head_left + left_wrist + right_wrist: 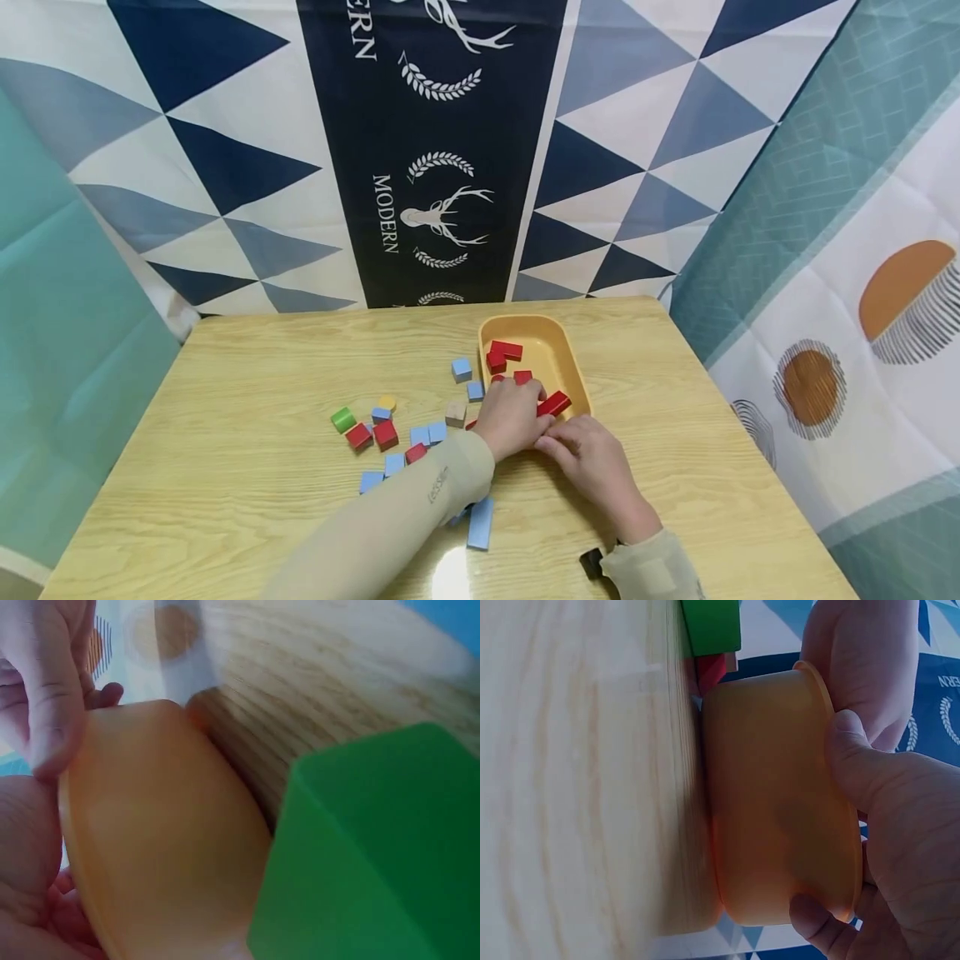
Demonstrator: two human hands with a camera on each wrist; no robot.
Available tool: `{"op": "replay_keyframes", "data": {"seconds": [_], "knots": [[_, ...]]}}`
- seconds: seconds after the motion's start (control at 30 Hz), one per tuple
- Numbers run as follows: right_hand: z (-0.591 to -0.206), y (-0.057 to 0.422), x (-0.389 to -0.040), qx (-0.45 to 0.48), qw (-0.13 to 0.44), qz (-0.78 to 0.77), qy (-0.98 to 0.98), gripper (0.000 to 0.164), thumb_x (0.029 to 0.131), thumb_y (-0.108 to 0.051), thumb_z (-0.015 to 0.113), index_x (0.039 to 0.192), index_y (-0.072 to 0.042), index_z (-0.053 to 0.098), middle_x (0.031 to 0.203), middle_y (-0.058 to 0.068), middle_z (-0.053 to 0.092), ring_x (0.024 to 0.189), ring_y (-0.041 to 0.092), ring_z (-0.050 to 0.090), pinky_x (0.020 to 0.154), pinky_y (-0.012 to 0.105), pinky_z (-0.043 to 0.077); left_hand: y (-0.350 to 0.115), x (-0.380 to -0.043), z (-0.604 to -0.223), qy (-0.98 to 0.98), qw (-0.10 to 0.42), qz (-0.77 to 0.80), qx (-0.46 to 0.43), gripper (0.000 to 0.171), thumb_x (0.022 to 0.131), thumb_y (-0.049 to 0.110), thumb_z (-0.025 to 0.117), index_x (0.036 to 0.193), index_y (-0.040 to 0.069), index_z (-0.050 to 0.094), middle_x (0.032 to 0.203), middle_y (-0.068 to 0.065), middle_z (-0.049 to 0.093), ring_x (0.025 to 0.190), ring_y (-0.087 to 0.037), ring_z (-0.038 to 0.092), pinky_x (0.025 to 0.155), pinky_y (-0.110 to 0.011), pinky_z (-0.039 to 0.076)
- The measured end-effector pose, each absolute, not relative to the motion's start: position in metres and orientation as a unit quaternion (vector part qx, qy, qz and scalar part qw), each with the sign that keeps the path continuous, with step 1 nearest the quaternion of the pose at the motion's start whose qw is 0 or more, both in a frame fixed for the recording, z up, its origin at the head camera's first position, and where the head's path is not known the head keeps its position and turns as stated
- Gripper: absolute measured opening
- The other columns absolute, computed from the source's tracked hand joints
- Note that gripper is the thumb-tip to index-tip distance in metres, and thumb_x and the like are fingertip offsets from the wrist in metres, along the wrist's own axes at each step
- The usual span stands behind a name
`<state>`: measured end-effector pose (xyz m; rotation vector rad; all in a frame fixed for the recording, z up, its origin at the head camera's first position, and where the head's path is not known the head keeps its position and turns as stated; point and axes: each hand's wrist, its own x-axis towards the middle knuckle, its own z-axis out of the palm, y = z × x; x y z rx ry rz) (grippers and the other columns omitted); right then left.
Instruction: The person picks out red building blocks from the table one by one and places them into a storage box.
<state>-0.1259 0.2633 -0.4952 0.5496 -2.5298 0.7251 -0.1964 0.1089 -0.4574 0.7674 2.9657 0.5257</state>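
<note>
My left hand [513,417] reaches over the near-left rim of a yellow-orange tray [576,371]. Its curled fingers pinch a long red block [555,403], which sticks out between fingers and thumb. More red blocks [507,350] lie inside the tray. At the near right corner, my right hand [592,454] grips the tray rim. In the right wrist view its thumb [851,735] rests at the rim, another fingertip lies against the outer wall, and some fingers are hidden behind. The left fingertips are out of sight beyond the rim in the left wrist view.
Blue, red and green blocks [343,419] are scattered left of the tray. A long blue block [480,523] lies near the left forearm. Close to the left wrist camera stands a large green block [360,847]. A patterned cloth [442,150] hangs behind the table.
</note>
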Motion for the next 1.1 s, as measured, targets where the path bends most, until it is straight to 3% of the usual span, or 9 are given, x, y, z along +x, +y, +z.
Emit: {"op": "replay_keyframes", "data": {"seconds": [0.17,0.3,0.4,0.53,0.7,0.83,1.1], "knots": [[-0.494,0.265,-0.125,0.202,0.229,0.261,-0.916,0.011,0.077,-0.026,0.084,0.082,-0.019,0.077,0.078,-0.010,0.066,0.078,0.007,0.055,0.064,0.035,0.052,0.112,-0.198,-0.461,0.957,0.007,0.158,0.243,0.040,0.085,0.050,0.073,0.110,0.019,0.069,0.075,0.008,0.064,0.087,-0.020,0.055,0.089,-0.038,0.043],[-0.495,0.264,-0.125,0.201,0.228,0.261,-0.916,0.011,0.077,-0.026,0.084,0.082,-0.019,0.077,0.078,-0.010,0.066,0.076,0.007,0.054,0.061,0.035,0.051,0.107,-0.198,-0.462,0.949,-0.014,0.173,0.265,0.032,0.089,0.044,0.071,0.109,0.019,0.070,0.082,0.008,0.067,0.092,-0.019,0.054,0.091,-0.038,0.043],[-0.496,0.264,-0.124,0.201,0.232,0.261,-0.915,0.012,0.076,-0.026,0.084,0.081,-0.019,0.077,0.077,-0.009,0.065,0.075,0.008,0.053,0.060,0.035,0.051,0.094,-0.202,-0.456,0.934,-0.030,0.204,0.291,0.024,0.092,0.035,0.069,0.109,0.018,0.071,0.101,0.005,0.068,0.095,-0.017,0.051,0.092,-0.039,0.043],[-0.494,0.263,-0.125,0.194,0.237,0.264,-0.915,0.012,0.075,-0.026,0.085,0.080,-0.020,0.076,0.077,-0.011,0.065,0.076,0.008,0.054,0.062,0.037,0.052,0.057,-0.217,-0.439,0.919,-0.043,0.225,0.322,0.018,0.094,0.029,0.067,0.108,0.017,0.070,0.104,0.005,0.067,0.097,-0.015,0.051,0.094,-0.038,0.045],[-0.493,0.261,-0.125,0.186,0.224,0.265,-0.919,0.011,0.078,-0.028,0.084,0.082,-0.021,0.076,0.078,-0.012,0.066,0.078,0.008,0.055,0.065,0.037,0.052,-0.017,-0.229,-0.420,0.921,0.017,0.208,0.328,0.013,0.094,0.022,0.068,0.103,0.013,0.069,0.095,0.003,0.066,0.089,-0.012,0.055,0.086,-0.035,0.051],[-0.494,0.261,-0.123,0.183,0.216,0.262,-0.923,0.010,0.079,-0.029,0.083,0.082,-0.021,0.077,0.078,-0.012,0.066,0.077,0.008,0.055,0.064,0.037,0.052,-0.071,-0.220,-0.414,0.936,0.065,0.145,0.314,0.022,0.087,0.021,0.077,0.104,0.010,0.070,0.093,0.001,0.067,0.081,-0.013,0.057,0.081,-0.035,0.053],[-0.492,0.260,-0.124,0.185,0.219,0.266,-0.920,0.009,0.078,-0.026,0.084,0.082,-0.022,0.077,0.079,-0.012,0.066,0.078,0.008,0.055,0.064,0.037,0.052,-0.111,-0.195,-0.436,0.950,0.052,0.041,0.306,0.035,0.074,0.037,0.086,0.096,0.016,0.069,0.084,0.002,0.064,0.077,-0.018,0.049,0.079,-0.041,0.045]]}}
